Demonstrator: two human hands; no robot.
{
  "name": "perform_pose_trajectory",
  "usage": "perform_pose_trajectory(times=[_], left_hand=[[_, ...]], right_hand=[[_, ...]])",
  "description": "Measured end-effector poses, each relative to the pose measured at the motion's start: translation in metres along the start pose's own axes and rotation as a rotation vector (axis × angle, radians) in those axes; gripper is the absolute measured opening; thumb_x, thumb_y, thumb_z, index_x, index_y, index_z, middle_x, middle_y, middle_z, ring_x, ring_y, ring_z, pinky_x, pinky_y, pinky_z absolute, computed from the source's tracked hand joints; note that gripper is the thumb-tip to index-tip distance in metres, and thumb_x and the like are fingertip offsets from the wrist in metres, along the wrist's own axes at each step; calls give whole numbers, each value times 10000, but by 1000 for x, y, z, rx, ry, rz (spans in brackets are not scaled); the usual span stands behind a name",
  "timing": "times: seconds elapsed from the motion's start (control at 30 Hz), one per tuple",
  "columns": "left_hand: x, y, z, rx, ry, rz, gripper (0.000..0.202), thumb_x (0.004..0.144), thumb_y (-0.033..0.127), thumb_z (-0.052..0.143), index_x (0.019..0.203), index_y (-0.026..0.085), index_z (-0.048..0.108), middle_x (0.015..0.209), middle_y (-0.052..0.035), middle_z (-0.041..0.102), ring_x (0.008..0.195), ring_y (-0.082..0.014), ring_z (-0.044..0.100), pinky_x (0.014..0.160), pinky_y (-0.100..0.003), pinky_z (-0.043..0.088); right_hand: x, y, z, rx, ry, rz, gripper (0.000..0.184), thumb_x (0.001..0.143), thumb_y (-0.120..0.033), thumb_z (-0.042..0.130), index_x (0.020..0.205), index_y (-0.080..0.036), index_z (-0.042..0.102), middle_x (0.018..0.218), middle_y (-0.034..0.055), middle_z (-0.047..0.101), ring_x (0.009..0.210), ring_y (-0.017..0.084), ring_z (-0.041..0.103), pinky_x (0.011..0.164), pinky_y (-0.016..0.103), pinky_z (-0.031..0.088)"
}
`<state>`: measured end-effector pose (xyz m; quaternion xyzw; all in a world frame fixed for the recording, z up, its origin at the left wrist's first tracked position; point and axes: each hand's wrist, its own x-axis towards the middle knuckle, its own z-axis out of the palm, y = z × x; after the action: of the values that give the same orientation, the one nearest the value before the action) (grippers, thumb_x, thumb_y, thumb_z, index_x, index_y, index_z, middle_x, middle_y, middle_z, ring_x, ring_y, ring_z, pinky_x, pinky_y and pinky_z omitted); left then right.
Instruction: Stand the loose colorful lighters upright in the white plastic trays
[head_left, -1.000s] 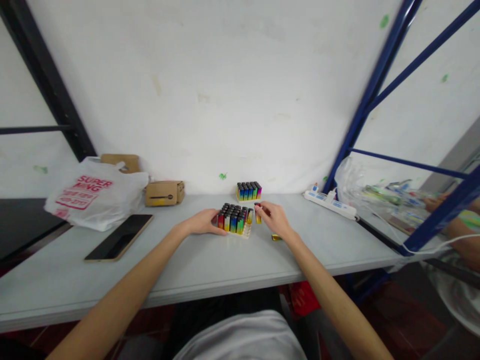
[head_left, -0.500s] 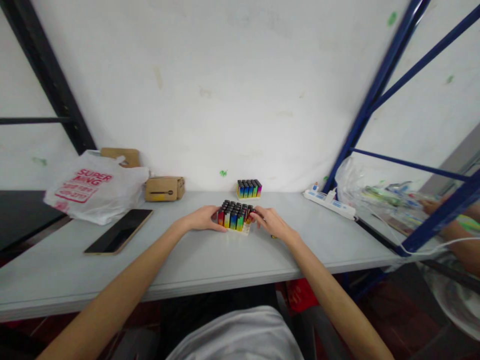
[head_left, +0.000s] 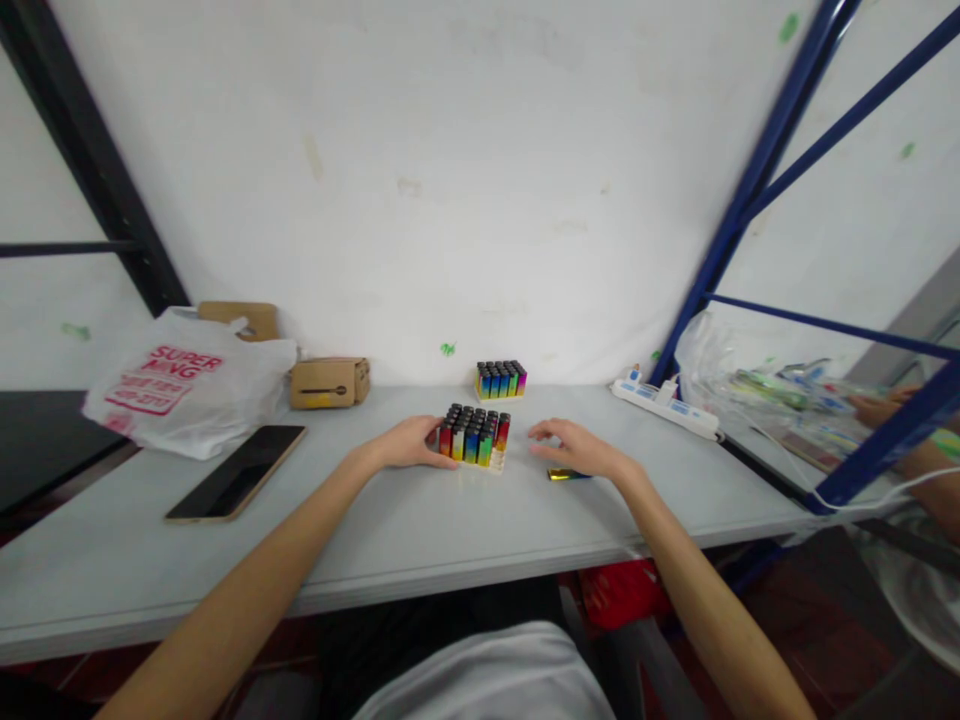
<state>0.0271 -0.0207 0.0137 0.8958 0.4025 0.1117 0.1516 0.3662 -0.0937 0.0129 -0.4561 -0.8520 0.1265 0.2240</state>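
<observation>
Upright lighters (head_left: pixel 471 442) with black tops and colourful bodies stand in rows in a pale tray (head_left: pixel 496 463) in front of me. My left hand (head_left: pixel 411 442) grips the tray's left side, thumb at the front corner and fingers behind. A few front slots at the tray's right end hold no lighter. Right of the tray, my right hand (head_left: pixel 571 446) hovers with bent fingers apart and nothing in them. Just below it, a loose shiny lighter (head_left: pixel 564 474) lies on the table, its right end hidden by the hand.
A second block of lighters (head_left: pixel 501 381) stands by the wall. Leftward are a phone (head_left: pixel 238 472), a white plastic bag (head_left: pixel 187 380) and a cardboard box (head_left: pixel 330 383). A power strip (head_left: pixel 667 408) lies at the right, before a blue rack post (head_left: pixel 720 240). Another person's hand (head_left: pixel 874 410) shows beyond it.
My right hand has let go of a red lighter, now standing at the tray's right end, and moved right toward the loose lighter. My left hand stays on the tray.
</observation>
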Motion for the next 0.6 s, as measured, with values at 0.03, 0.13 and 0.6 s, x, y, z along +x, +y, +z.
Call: perform_pose_trajectory(times=[0.03, 0.13, 0.6], left_hand=[[0, 0, 0, 3, 1, -1, 756, 619, 764, 684, 1069, 157, 653, 964, -72, 704, 818, -260, 625, 688, -294, 438], [0, 0, 1, 13, 6, -11, 760, 618, 775, 677, 1065, 161, 652, 952, -71, 700, 809, -259, 624, 682, -296, 437], [0, -5, 3, 58, 11, 0, 748, 630, 798, 649, 1009, 153, 640, 923, -83, 689, 796, -271, 621, 674, -314, 439]], right_hand=[[-10, 4, -5, 2, -38, 14, 446, 907, -530, 600, 1168, -172, 660, 1119, 123, 673, 1004, 237, 610, 903, 358, 465], [-40, 12, -11, 29, -101, 15, 420, 851, -508, 680, 1142, -207, 681, 1157, 116, 658, 1074, 259, 587, 972, 389, 444], [-12, 11, 8, 165, 307, 137, 442, 956, -552, 465, 999, -195, 721, 780, 40, 691, 702, 186, 603, 671, 284, 446]])
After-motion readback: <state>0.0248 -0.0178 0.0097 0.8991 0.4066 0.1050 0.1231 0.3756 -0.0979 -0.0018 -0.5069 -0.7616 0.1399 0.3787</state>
